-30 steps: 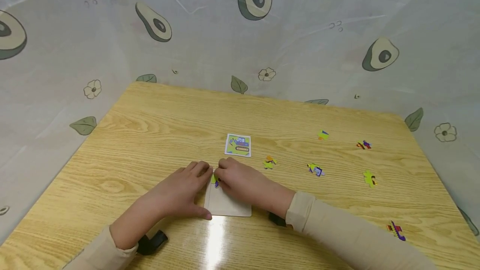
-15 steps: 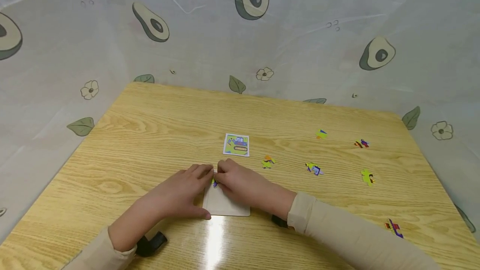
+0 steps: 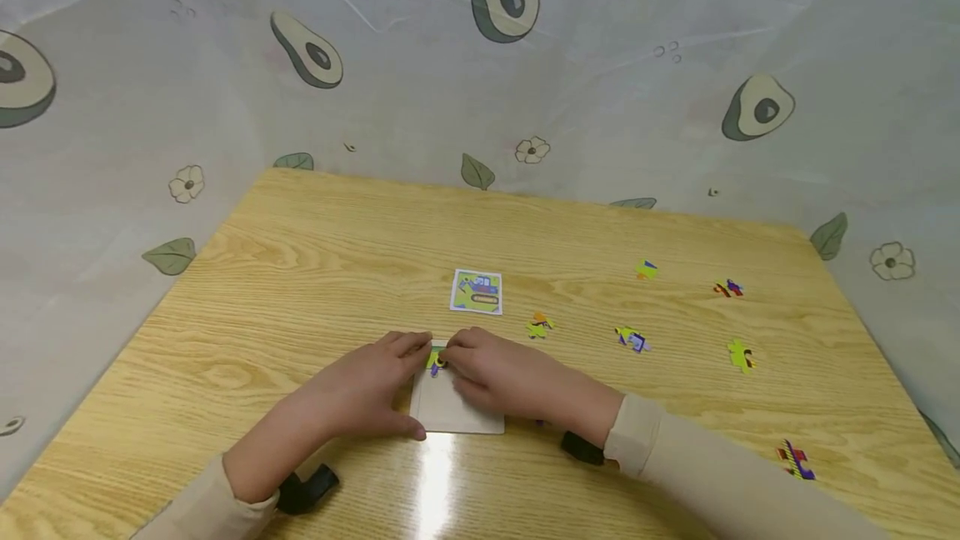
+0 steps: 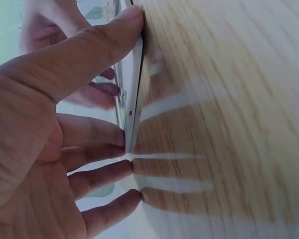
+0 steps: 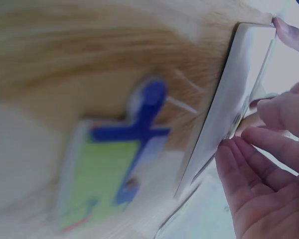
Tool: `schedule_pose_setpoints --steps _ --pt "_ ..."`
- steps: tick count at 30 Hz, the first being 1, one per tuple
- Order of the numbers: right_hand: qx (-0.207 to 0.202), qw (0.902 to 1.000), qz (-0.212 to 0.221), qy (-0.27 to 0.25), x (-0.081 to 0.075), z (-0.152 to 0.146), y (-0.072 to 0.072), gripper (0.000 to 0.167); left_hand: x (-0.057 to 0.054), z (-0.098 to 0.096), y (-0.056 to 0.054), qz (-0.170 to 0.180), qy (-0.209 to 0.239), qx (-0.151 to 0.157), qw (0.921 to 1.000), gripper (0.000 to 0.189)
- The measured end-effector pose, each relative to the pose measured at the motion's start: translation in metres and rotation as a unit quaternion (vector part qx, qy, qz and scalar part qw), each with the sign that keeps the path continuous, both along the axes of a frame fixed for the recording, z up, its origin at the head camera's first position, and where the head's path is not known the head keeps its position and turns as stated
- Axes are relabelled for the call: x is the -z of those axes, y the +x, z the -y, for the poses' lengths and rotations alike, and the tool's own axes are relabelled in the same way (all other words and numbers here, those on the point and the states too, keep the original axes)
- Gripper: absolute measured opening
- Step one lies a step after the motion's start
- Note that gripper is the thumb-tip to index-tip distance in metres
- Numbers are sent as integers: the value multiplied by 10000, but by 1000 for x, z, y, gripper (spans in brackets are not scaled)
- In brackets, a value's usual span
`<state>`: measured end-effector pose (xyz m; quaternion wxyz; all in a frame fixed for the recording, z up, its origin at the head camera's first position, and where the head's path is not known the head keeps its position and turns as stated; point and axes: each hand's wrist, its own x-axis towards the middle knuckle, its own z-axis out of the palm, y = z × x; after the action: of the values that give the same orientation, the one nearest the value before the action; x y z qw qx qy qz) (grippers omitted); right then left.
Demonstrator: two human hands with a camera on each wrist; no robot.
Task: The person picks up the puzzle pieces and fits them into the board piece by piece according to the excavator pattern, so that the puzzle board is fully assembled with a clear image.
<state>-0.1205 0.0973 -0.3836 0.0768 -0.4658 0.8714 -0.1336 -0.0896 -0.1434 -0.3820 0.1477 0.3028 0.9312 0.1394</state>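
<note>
A pale puzzle tray (image 3: pixel 457 415) lies on the table, and a green, yellow and purple puzzle piece (image 3: pixel 435 362) sits in its upper left corner. My left hand (image 3: pixel 360 390) holds the tray along its left side, the thumb at the near corner and the fingers at the far one. In the left wrist view, some fingertips (image 4: pixel 134 194) of that hand rest on the wood. My right hand (image 3: pixel 498 369) is over the tray, its loosely bent fingers beside the piece. Whether they touch it cannot be told. In the right wrist view the tray (image 5: pixel 229 94) appears edge-on.
A picture card (image 3: pixel 476 292) with a digger lies behind the tray. Loose puzzle pieces are scattered to the right, including a green and orange piece (image 3: pixel 539 326) and a red and purple piece (image 3: pixel 795 461). Another piece (image 5: pixel 114 159) lies beneath my right wrist.
My right hand has shifted right, off the piece in the tray's corner, so more of that piece shows. The left hand stays on the tray. The head view has shifted slightly.
</note>
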Motion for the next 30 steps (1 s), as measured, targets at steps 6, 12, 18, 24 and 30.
schedule_pose_setpoints --steps 6,12,18,24,30 --pt "591 9981 93 -137 -8 -33 3 37 1 1 0 -120 17 8 9999 101" --pt "1565 9870 -304 -194 -13 -82 3 35 3 2 0 -168 -5 -17 9999 103" --pt "2571 9661 -206 22 -19 -140 5 40 2 1 1 -295 -45 13 9996 103" --pt "2929 9556 302 116 -14 -178 4 49 0 -1 1 -220 -119 -49 9997 104" --pt "3026 9523 387 124 -6 -188 1 44 0 -4 2 -118 -163 -49 9998 105"
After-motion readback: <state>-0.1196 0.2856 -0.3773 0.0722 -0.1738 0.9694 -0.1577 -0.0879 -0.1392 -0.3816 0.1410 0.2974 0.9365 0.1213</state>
